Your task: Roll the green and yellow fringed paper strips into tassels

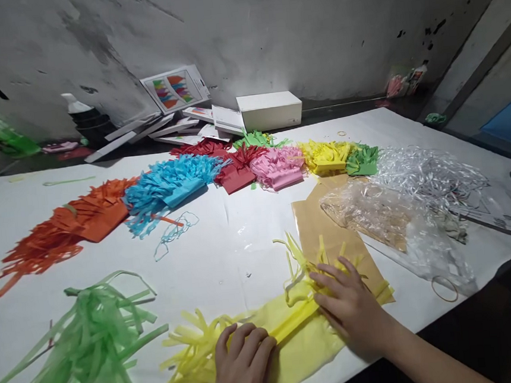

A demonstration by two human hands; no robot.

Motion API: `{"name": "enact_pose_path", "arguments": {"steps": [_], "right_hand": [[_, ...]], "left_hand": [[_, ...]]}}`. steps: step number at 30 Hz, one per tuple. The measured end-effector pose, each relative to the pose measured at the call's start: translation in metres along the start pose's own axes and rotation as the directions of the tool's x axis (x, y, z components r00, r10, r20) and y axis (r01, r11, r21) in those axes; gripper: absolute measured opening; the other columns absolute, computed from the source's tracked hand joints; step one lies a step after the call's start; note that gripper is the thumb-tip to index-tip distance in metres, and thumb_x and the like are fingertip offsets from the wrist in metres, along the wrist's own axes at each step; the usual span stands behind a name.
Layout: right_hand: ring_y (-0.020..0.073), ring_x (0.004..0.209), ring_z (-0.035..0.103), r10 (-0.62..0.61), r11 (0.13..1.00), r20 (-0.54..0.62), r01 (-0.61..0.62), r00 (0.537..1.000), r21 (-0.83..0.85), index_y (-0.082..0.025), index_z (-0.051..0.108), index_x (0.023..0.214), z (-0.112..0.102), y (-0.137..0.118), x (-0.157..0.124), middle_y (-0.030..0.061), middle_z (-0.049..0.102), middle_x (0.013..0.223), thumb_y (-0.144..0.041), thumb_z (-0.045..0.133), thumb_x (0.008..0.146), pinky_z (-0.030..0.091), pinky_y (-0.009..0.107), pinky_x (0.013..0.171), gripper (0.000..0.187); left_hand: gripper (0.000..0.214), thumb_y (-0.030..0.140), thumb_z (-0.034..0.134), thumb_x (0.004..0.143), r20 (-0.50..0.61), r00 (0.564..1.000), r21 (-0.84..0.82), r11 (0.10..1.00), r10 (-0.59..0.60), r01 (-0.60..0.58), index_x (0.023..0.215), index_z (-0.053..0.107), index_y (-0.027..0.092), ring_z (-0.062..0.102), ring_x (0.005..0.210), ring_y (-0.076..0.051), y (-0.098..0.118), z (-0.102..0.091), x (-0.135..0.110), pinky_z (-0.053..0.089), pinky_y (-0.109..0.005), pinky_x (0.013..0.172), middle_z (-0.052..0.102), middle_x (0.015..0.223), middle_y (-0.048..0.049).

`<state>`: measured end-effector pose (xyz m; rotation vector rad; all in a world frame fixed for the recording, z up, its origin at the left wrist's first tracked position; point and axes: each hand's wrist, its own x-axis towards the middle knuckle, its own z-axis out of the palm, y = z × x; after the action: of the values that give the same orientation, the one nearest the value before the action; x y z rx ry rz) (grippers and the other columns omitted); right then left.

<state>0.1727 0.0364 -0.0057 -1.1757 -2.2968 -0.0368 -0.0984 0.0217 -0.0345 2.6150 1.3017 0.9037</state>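
A yellow fringed tissue paper [289, 322] lies on the white table cover [224, 248] at the near edge, its middle folded or rolled into a strip. My left hand [243, 362] presses on the left part of that strip with fingers curled down. My right hand [348, 302] lies flat on its right end, fingers stretched out over the fringe and the edge of a brown paper sheet [325, 227].
A loose green fringe [90, 343] lies at the near left. Orange [74, 222], blue [169, 184], red [235, 163], pink [278, 167], yellow [324, 157] and green stacks run across the middle. Clear plastic wrap [402, 226], silver shreds, a rubber band [445, 288], white boxes [268, 110] behind.
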Motion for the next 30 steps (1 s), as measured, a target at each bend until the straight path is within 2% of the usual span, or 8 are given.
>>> {"name": "enact_pose_path", "arguments": {"steps": [2,5,9,18,22,25,28,30], "right_hand": [[0.0283,0.127,0.052,-0.003,0.999,-0.038,0.005,0.999,0.041,-0.017,0.065,0.107,-0.013,-0.005,0.001,0.0131,0.067,0.128,-0.017,0.056,0.096,0.024,0.056,0.117,0.015],[0.0242,0.114,0.058,-0.177,0.981,-0.048,0.18,0.983,0.072,-0.014,0.065,0.114,-0.007,-0.025,0.008,0.0111,0.071,0.113,-0.015,0.05,0.099,0.033,0.045,0.113,0.022],[0.0196,0.074,0.053,-0.236,0.972,0.1,0.236,0.967,0.005,-0.017,0.062,0.084,0.027,-0.035,0.01,0.0038,0.061,0.076,-0.009,0.046,0.098,0.042,0.038,0.091,0.023],[0.0218,0.08,0.05,0.145,0.989,0.184,-0.136,0.972,-0.059,-0.02,0.056,0.08,0.035,-0.027,0.01,0.0024,0.059,0.081,-0.018,0.063,0.094,0.036,0.038,0.082,0.016],[0.0225,0.082,0.05,0.231,0.967,0.099,-0.217,0.968,-0.13,-0.02,0.055,0.077,0.035,-0.034,0.016,0.0029,0.059,0.08,-0.013,0.063,0.092,0.033,0.044,0.091,0.018],[0.0209,0.086,0.051,0.071,0.996,0.066,-0.067,0.995,-0.065,-0.019,0.056,0.08,0.035,-0.034,0.015,0.0029,0.06,0.084,-0.007,0.058,0.091,0.029,0.045,0.099,0.017],[0.0196,0.079,0.047,-0.169,0.985,0.113,0.173,0.979,-0.02,-0.018,0.057,0.079,0.037,-0.032,0.012,0.0018,0.056,0.077,-0.012,0.056,0.094,0.033,0.039,0.092,0.017],[0.0196,0.074,0.044,-0.211,0.975,0.133,0.218,0.968,-0.046,-0.018,0.057,0.076,0.039,-0.032,0.013,0.0017,0.053,0.073,-0.011,0.055,0.094,0.034,0.038,0.087,0.019]], "left_hand": [[0.017,0.014,0.053,0.098,-0.005,1.0,-0.004,1.0,-0.021,0.021,0.098,0.067,0.025,0.061,0.096,-0.021,-0.001,0.002,-0.004,0.034,-0.044,0.101,0.075,0.091,0.0007],[0.018,0.013,0.055,0.096,0.044,0.999,0.016,1.0,0.023,-0.023,0.102,0.067,0.025,0.062,0.098,-0.022,-0.002,0.004,-0.006,0.034,-0.043,0.102,0.076,0.097,0.0003],[0.02,0.015,0.052,0.097,0.047,0.999,0.028,0.999,0.024,-0.025,0.103,0.067,0.026,0.062,0.096,-0.021,-0.004,0.001,-0.006,0.034,-0.042,0.099,0.076,0.096,0.0007],[0.014,0.021,0.054,0.093,0.068,0.978,0.297,0.94,-0.197,0.169,0.083,0.063,0.023,0.064,0.082,-0.024,0.014,0.001,0.007,0.034,-0.042,0.079,0.07,0.09,-0.0036],[0.02,0.019,0.051,0.095,0.037,0.965,0.338,0.912,-0.259,0.232,0.083,0.066,0.023,0.065,0.085,-0.026,0.016,-0.001,0.015,0.035,-0.045,0.079,0.07,0.091,-0.0056],[0.024,0.013,0.05,0.096,0.026,0.991,0.214,0.969,-0.131,0.123,0.089,0.068,0.027,0.065,0.089,-0.024,0.011,-0.004,0.013,0.036,-0.045,0.085,0.073,0.093,-0.0024],[0.02,0.013,0.055,0.095,0.032,0.999,0.132,0.991,-0.023,0.018,0.093,0.07,0.026,0.064,0.092,-0.023,0.007,-0.005,0.011,0.036,-0.045,0.093,0.075,0.09,0.0001],[0.019,0.014,0.055,0.096,0.034,0.999,0.118,0.993,-0.02,0.016,0.09,0.07,0.025,0.064,0.093,-0.024,0.007,-0.004,0.012,0.034,-0.048,0.098,0.075,0.087,0.0]]}}
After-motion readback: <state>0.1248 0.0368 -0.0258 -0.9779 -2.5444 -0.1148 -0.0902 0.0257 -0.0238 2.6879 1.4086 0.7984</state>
